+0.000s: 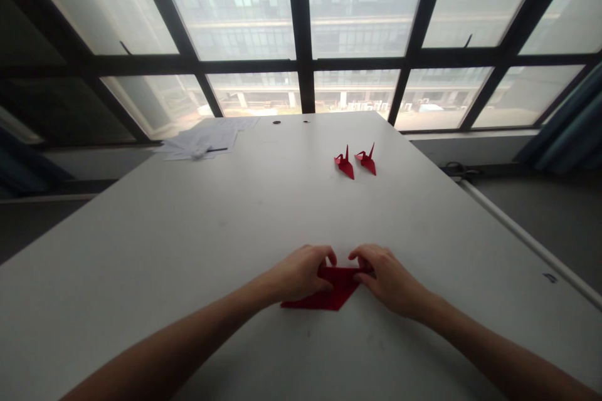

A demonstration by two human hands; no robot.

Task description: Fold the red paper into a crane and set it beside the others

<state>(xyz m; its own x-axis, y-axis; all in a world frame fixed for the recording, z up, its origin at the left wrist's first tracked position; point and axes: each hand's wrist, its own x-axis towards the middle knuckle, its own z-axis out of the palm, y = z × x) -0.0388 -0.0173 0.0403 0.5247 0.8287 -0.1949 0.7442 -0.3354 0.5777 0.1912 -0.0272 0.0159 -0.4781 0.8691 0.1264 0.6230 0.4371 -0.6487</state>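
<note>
A folded sheet of red paper [339, 288] lies at the near middle of the table, slanted at its right side. My left hand [305, 272] grips its left part, with the thumb on top and the fingers curled over the far edge. My right hand [386, 279] pinches the upper right corner between thumb and fingers. The left end of the paper is partly covered by my left hand. Farther off, two finished red paper cranes stand side by side: a left crane [345, 166] and a right crane [367, 161].
The white table [197, 219] reaches toward a large framed window. Loose papers [202, 138] with a dark pen [217, 150] on them lie at the far left. Two dark round spots mark the far end. A white pipe [527, 238] runs beside the right edge.
</note>
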